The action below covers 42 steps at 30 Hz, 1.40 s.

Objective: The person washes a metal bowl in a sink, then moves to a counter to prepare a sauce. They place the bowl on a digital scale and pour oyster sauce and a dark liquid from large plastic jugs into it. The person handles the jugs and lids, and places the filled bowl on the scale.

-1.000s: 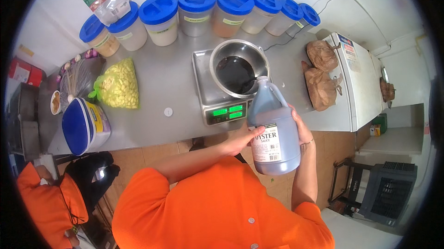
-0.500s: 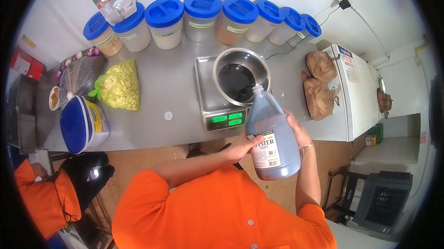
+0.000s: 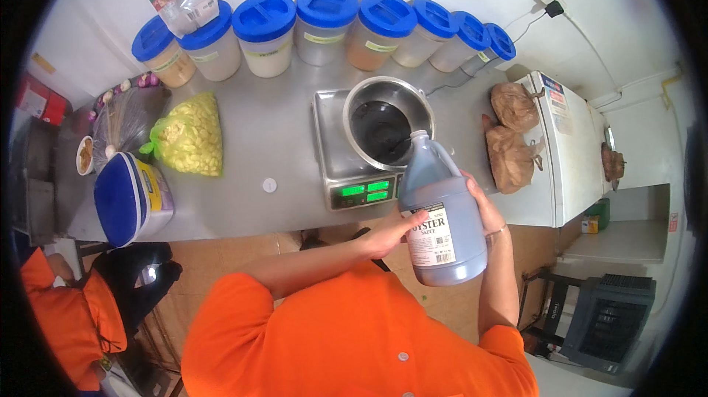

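A big plastic jug (image 3: 453,246) with a white label is tilted forward, its mouth over the near right rim of a steel bowl (image 3: 423,105). My left hand (image 3: 396,233) grips the label side, thumb lying across it. On the other side, my right hand (image 3: 484,206) is wrapped round the jug below its handle. Dark sauce (image 3: 377,125) covers the bowl's bottom, and a thin dark streak shows close to the jug's mouth. Under the bowl is a steel digital scale (image 3: 330,164) with green lit displays.
Blue-lidded tubs (image 3: 263,35) line the wall. At left are a bag of peeled garlic (image 3: 193,135), a blue-lidded bucket (image 3: 122,201) and a white cap (image 3: 270,185). Brown bags (image 3: 509,161) sit beside a white freezer (image 3: 571,146). Another person (image 3: 74,308) is at lower left.
Near the jug's mouth, the thick dark blob of sauce has thinned to a streak. The jug has shifted slightly right with both hands still on it.
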Each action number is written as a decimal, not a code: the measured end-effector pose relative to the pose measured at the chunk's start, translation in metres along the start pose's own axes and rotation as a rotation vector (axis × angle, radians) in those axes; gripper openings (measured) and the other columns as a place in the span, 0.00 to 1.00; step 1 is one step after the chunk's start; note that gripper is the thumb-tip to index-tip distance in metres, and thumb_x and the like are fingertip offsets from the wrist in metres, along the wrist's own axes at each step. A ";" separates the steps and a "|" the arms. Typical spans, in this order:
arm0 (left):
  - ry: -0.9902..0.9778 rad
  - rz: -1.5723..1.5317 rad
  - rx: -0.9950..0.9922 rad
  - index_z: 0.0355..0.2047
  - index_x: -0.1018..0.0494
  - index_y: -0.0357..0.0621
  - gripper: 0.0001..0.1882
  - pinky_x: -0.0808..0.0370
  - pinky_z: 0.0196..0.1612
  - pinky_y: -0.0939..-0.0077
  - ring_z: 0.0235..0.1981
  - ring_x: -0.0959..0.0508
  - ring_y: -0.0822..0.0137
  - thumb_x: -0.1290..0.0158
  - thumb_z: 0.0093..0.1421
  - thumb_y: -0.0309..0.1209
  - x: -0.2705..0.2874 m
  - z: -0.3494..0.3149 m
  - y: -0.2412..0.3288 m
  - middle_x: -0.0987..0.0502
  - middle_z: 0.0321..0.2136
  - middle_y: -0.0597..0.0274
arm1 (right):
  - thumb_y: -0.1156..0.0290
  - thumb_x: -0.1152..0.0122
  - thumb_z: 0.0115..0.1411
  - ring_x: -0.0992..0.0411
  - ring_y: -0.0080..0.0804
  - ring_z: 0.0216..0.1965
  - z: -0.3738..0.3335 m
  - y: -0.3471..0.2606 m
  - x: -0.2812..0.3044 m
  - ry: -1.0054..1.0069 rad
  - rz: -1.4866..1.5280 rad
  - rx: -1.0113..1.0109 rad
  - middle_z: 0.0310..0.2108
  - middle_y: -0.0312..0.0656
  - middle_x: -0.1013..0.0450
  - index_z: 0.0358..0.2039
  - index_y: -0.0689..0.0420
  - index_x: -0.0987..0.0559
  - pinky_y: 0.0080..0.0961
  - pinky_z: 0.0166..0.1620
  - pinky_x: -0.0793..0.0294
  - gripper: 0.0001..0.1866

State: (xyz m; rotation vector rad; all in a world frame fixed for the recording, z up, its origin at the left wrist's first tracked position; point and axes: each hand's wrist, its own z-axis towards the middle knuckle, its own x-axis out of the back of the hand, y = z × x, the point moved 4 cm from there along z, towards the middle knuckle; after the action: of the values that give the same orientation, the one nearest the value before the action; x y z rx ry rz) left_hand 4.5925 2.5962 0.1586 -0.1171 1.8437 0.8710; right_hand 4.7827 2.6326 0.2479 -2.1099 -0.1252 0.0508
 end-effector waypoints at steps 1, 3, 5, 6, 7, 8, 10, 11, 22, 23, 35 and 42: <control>0.007 0.013 -0.010 0.71 0.58 0.47 0.48 0.30 0.60 0.51 0.63 0.33 0.58 0.43 0.63 0.52 0.001 0.002 0.000 0.37 0.63 0.54 | 0.40 0.43 0.62 0.40 0.42 0.64 0.000 -0.002 -0.001 -0.002 -0.009 0.014 0.63 0.54 0.39 0.68 0.62 0.42 0.33 0.66 0.41 0.46; 0.031 0.041 -0.031 0.70 0.58 0.46 0.49 0.28 0.59 0.51 0.61 0.31 0.58 0.41 0.62 0.51 0.007 0.003 0.002 0.36 0.62 0.52 | 0.40 0.44 0.62 0.40 0.41 0.64 0.002 -0.005 -0.005 -0.009 -0.014 0.037 0.63 0.54 0.39 0.68 0.62 0.41 0.32 0.65 0.40 0.46; 0.054 0.049 -0.054 0.70 0.57 0.46 0.48 0.28 0.58 0.51 0.60 0.31 0.58 0.40 0.62 0.50 0.007 0.005 0.003 0.36 0.61 0.52 | 0.40 0.44 0.63 0.40 0.41 0.64 0.000 -0.008 -0.005 -0.009 -0.024 0.040 0.63 0.54 0.39 0.68 0.62 0.41 0.32 0.65 0.40 0.45; 0.052 0.056 -0.044 0.70 0.56 0.46 0.48 0.28 0.58 0.51 0.60 0.30 0.58 0.40 0.62 0.50 0.007 0.004 0.004 0.35 0.61 0.53 | 0.40 0.44 0.63 0.40 0.41 0.64 0.000 -0.006 -0.005 -0.009 -0.004 0.041 0.63 0.54 0.39 0.68 0.62 0.41 0.32 0.65 0.40 0.45; 0.046 0.064 -0.041 0.69 0.55 0.46 0.47 0.27 0.58 0.51 0.60 0.30 0.59 0.40 0.62 0.51 0.007 0.004 0.007 0.34 0.60 0.53 | 0.40 0.44 0.63 0.40 0.41 0.64 0.001 -0.005 -0.004 -0.008 0.008 0.048 0.63 0.54 0.39 0.68 0.62 0.41 0.32 0.65 0.40 0.45; 0.040 0.073 -0.039 0.69 0.54 0.46 0.46 0.27 0.57 0.52 0.59 0.29 0.59 0.40 0.62 0.51 0.005 0.004 0.011 0.33 0.60 0.54 | 0.40 0.44 0.63 0.40 0.41 0.64 0.001 -0.004 -0.003 -0.008 0.021 0.056 0.63 0.54 0.39 0.68 0.61 0.41 0.32 0.65 0.40 0.45; 0.053 0.067 -0.013 0.69 0.51 0.46 0.45 0.27 0.57 0.53 0.59 0.29 0.60 0.41 0.62 0.51 0.002 0.003 0.012 0.32 0.59 0.55 | 0.40 0.44 0.63 0.40 0.41 0.65 0.000 -0.001 -0.001 0.028 0.006 0.039 0.63 0.54 0.39 0.68 0.61 0.41 0.32 0.66 0.41 0.45; 0.061 0.067 -0.001 0.68 0.50 0.45 0.44 0.27 0.57 0.53 0.58 0.29 0.61 0.41 0.62 0.52 0.001 0.002 0.012 0.31 0.58 0.55 | 0.40 0.44 0.63 0.40 0.41 0.65 0.000 -0.001 -0.001 0.045 0.001 0.033 0.63 0.54 0.39 0.68 0.61 0.41 0.32 0.66 0.41 0.45; -0.029 0.006 0.085 0.70 0.52 0.51 0.42 0.30 0.60 0.54 0.61 0.32 0.66 0.44 0.64 0.53 0.006 0.007 0.007 0.34 0.60 0.63 | 0.41 0.48 0.66 0.42 0.42 0.66 -0.002 -0.003 0.003 0.079 -0.123 0.032 0.64 0.52 0.39 0.67 0.62 0.39 0.32 0.66 0.43 0.42; -0.044 -0.010 0.087 0.70 0.52 0.51 0.42 0.30 0.60 0.54 0.61 0.32 0.66 0.45 0.65 0.53 0.011 0.009 0.001 0.34 0.60 0.63 | 0.41 0.48 0.66 0.42 0.42 0.66 -0.002 -0.005 0.001 0.071 -0.158 0.027 0.65 0.52 0.39 0.67 0.62 0.39 0.32 0.66 0.43 0.42; -0.050 0.006 0.123 0.69 0.52 0.50 0.42 0.30 0.59 0.54 0.61 0.32 0.65 0.48 0.65 0.56 -0.013 0.000 0.010 0.33 0.59 0.61 | 0.42 0.47 0.66 0.37 0.37 0.62 -0.001 0.018 0.023 0.064 0.031 -0.048 0.62 0.48 0.35 0.66 0.60 0.36 0.30 0.64 0.39 0.39; 0.046 0.052 0.081 0.69 0.52 0.44 0.49 0.30 0.57 0.53 0.60 0.32 0.60 0.43 0.61 0.59 -0.006 -0.004 0.016 0.34 0.60 0.53 | 0.43 0.49 0.68 0.36 0.36 0.60 -0.001 0.010 0.001 0.038 0.088 -0.019 0.59 0.48 0.34 0.65 0.60 0.36 0.30 0.63 0.37 0.37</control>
State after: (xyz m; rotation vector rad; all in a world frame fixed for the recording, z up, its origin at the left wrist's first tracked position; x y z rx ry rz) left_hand 4.5850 2.6037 0.1724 -0.0383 1.9295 0.8345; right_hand 4.7846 2.6261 0.2397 -2.1336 -0.0105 0.0618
